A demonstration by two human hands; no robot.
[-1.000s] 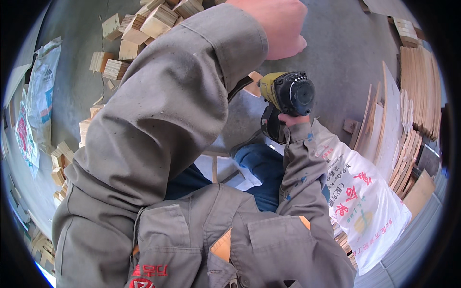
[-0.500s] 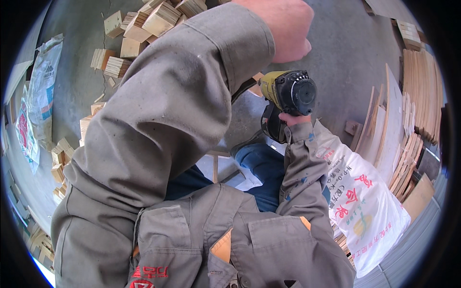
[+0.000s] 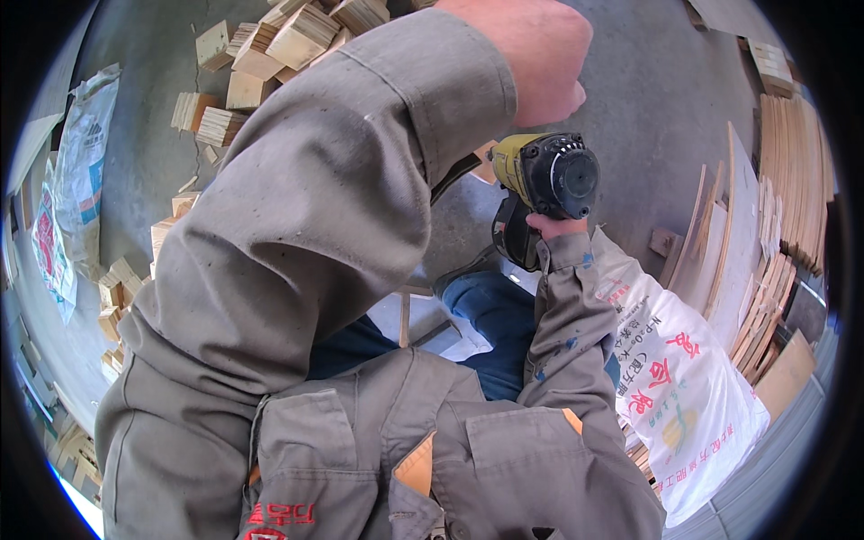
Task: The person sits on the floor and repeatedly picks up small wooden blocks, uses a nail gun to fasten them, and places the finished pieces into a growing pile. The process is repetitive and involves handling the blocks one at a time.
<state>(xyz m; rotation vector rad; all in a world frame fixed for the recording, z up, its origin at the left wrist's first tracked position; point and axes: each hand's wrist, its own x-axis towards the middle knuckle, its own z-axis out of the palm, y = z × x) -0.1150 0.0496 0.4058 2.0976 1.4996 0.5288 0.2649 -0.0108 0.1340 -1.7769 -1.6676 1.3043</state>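
My right hand (image 3: 553,225) grips the handle of a yellow and black power drill (image 3: 551,173), held over my lap; only a strip of the fingers shows above the grey cuff. My left arm, in a grey sleeve, rises across the middle of the view. My left hand (image 3: 531,54) is close to the camera at the top, just above the drill, with fingers curled under; what lies beneath them is hidden. A light wooden frame piece (image 3: 405,317) shows between my knees, beside my blue trouser leg (image 3: 490,310).
Several small wooden blocks (image 3: 297,36) are heaped on the concrete floor at the upper left. Thin wooden boards (image 3: 792,180) lean in stacks at the right. A white printed sack (image 3: 693,396) lies by my right side, another sack (image 3: 76,180) at the far left.
My left hand has drifted a little to the right and lower, toward the drill. The drill and my right hand have stayed nearly in place.
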